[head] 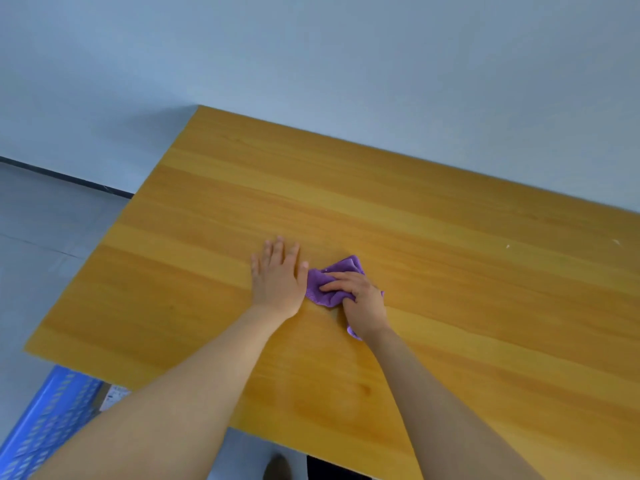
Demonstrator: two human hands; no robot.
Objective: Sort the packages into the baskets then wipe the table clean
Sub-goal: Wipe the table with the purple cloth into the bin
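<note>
Wooden table (450, 271) fills most of the view, wall behind its far edge. Left hand (278, 277) lies flat on the tabletop, palm down, fingers straight and spread, holding nothing. Right hand (360, 299) just beside it, fingers curled around a crumpled purple cloth (323, 289), pressing it onto the table near the middle. Cloth almost touches the left thumb. Blue perforated basket (48, 427) on the floor at near left, below the table edge, partly hidden by the left forearm. Two small white specks (615, 241) far right on the tabletop.
</note>
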